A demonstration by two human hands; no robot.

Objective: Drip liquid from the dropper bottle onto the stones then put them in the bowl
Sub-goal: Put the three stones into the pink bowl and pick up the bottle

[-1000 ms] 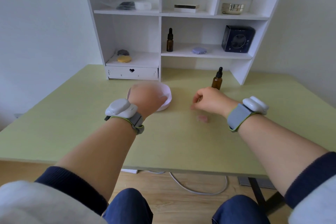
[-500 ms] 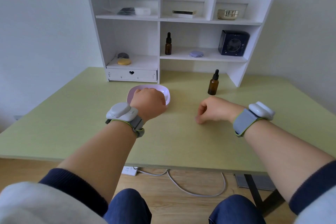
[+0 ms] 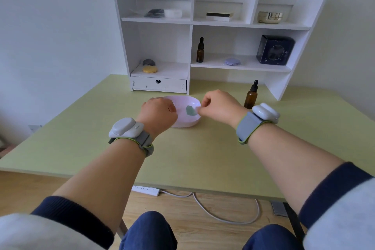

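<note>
A pale pink bowl (image 3: 183, 124) stands on the green table, and a green stone (image 3: 190, 110) lies inside it. My left hand (image 3: 158, 114) is curled around the bowl's left rim, thumb on the inside. My right hand (image 3: 221, 107) pinches a small pale pink stone (image 3: 198, 110) at its fingertips, just above the bowl's right rim. An amber dropper bottle (image 3: 251, 97) with a black cap stands upright on the table right of the bowl, behind my right wrist.
A white shelf unit (image 3: 190, 26) stands at the table's back edge with a second amber dropper bottle (image 3: 200, 50), a dark box (image 3: 275, 49), a purple stone (image 3: 232, 61), and yellow and grey stones (image 3: 149, 67). A power strip and cable lie on the floor below.
My right hand closed on the pink stone lying on the table, lifted it and moved left to the bowl. My left hand shifted to the bowl's left rim, uncovering the green stone.
</note>
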